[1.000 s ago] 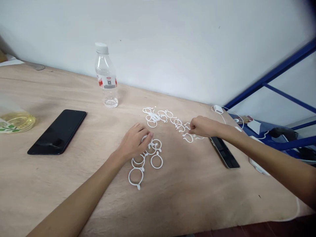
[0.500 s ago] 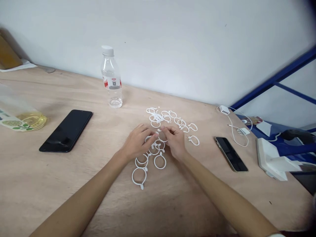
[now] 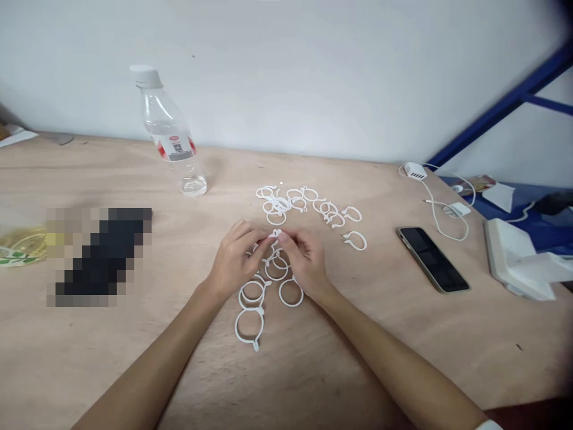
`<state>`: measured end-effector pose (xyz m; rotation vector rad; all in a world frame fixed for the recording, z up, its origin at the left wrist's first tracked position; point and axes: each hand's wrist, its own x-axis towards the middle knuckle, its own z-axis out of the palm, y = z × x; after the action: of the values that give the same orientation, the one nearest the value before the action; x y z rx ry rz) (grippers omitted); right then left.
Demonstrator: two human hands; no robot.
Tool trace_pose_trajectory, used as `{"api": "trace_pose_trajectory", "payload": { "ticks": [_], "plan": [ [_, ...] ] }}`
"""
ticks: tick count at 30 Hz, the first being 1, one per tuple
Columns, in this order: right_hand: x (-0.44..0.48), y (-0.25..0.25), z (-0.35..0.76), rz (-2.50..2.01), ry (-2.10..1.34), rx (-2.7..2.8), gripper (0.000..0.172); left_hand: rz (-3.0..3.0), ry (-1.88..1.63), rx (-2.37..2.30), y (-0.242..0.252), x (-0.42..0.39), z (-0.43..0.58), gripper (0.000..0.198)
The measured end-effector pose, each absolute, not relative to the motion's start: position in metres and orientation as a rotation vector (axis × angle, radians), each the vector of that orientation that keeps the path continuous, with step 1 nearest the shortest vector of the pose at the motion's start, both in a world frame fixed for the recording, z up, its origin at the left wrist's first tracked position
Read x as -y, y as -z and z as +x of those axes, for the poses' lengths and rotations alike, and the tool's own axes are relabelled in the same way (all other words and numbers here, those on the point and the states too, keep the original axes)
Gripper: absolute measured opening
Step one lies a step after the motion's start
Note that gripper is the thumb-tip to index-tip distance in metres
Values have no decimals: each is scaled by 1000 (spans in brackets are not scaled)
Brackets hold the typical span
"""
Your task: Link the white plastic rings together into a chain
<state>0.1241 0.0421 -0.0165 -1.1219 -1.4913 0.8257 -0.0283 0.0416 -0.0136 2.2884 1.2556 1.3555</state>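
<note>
Both hands meet over the middle of the wooden table (image 3: 335, 358). My left hand (image 3: 235, 257) and my right hand (image 3: 304, 260) pinch a small white plastic ring (image 3: 276, 234) between their fingertips. Below them lies a linked chain of white rings (image 3: 250, 313) trailing toward me. A loose heap of white rings (image 3: 295, 206) lies just beyond the hands, with one separate ring (image 3: 356, 240) to the right.
A clear water bottle (image 3: 168, 134) stands at the back left. A blurred-out dark phone (image 3: 101, 254) lies at the left, beside a yellowish bag (image 3: 22, 248). Another phone (image 3: 432, 260), a white charger with cable (image 3: 432, 191) and a white box (image 3: 514, 263) are at the right.
My right hand came back from the loose rings at the right to meet my left hand over the chain. The view has shifted slightly.
</note>
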Motion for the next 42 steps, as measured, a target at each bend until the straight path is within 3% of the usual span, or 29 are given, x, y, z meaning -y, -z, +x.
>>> {"api": "trace_pose_trajectory", "payload": {
  "ticks": [6,13,19,26,31,33,37,42],
  "plan": [
    [-39,15,123,-1105,-930,1420,21,2341,-1304,-1257,12,-41,-27,8],
    [-39,12,121,-993,-1166,1257,23,2396,-831,-1304,10,-44,-28,27],
    [-36,14,116,-1008,-1236,1250,28,2337,-878,-1198,14,-46,-29,33],
    [-44,5,131,-1086,-1052,1487,31,2359,-908,-1206,12,-45,-27,29],
    [-85,-4,221,-1502,-388,1596,24,2403,-981,-1341,12,-44,-27,14],
    [-103,-7,260,-1751,-213,1794,34,2379,-933,-1336,12,-44,-26,16],
    [-127,-10,296,-2007,-215,2143,51,2326,-926,-1223,12,-42,-27,21],
    [-139,-18,289,-2003,-259,2346,32,2273,-1104,-1182,12,-40,-31,28]
  ]
}}
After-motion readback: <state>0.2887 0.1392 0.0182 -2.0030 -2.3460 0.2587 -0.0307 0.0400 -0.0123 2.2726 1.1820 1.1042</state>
